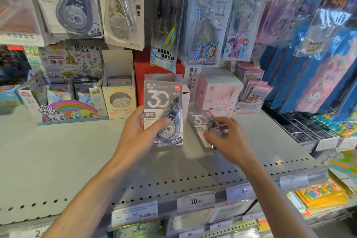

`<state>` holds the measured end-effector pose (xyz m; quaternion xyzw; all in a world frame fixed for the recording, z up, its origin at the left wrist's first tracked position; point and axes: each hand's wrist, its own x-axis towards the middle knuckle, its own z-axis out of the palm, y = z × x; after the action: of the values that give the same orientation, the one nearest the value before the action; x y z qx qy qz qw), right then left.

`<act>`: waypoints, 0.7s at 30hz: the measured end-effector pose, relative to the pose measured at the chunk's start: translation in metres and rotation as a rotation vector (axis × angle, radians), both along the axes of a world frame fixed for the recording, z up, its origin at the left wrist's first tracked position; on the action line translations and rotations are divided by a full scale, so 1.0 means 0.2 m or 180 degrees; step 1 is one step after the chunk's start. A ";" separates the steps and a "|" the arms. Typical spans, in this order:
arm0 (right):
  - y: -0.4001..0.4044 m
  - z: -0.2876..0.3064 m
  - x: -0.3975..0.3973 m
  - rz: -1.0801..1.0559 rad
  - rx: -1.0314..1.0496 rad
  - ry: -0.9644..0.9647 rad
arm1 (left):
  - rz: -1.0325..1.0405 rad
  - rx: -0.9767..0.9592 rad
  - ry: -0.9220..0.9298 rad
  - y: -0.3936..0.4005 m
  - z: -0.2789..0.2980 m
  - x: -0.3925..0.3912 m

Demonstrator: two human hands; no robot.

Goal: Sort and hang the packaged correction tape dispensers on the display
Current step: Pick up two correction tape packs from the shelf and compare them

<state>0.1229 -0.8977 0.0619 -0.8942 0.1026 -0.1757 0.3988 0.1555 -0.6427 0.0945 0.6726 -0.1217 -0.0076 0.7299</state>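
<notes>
My left hand [138, 135] grips a grey 30 m correction tape pack [163, 102] upright above the shelf, thumb across its clear blister. My right hand [225, 137] curls its fingers round the blister of a second 30 m pack [199, 120] that lies flat on the grey shelf [58, 150] just to the right. Up at the top left, a matching dark 30 m pack [71, 4] and a beige 40 m pack [120, 7] hang on the display.
Hanging ruler and compass packs [204, 19] fill the top middle and right. Cartoon display boxes [73, 100] and a pink box [218, 92] stand at the back of the shelf. Price tags [195, 202] line the shelf's front edge. Blue packs [309, 75] hang at right.
</notes>
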 end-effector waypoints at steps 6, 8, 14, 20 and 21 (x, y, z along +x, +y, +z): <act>0.00 0.16 -0.10 0.0210 0.0618 -0.0713 | 0.0042 -0.0060 -0.0025 -0.02 0.04 -0.01; 0.03 0.22 -0.13 0.0238 0.0731 -0.0892 | 0.0023 -0.0039 -0.0024 -0.04 0.06 -0.02; 0.19 0.32 -0.16 0.0683 0.0517 -0.1222 | -0.0185 -0.0127 -0.0051 -0.08 0.12 -0.05; 0.35 0.33 -0.14 0.0953 0.0420 -0.1340 | -0.0093 -0.0233 -0.0025 -0.01 0.18 -0.06; 0.37 0.34 -0.13 0.0989 0.0445 -0.1341 | -0.0043 -0.0257 -0.0028 0.01 0.18 -0.06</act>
<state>0.0968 -0.8241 0.1298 -0.8132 -0.1091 -0.2870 0.4944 0.1439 -0.6411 0.1305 0.6417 -0.1297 -0.0046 0.7559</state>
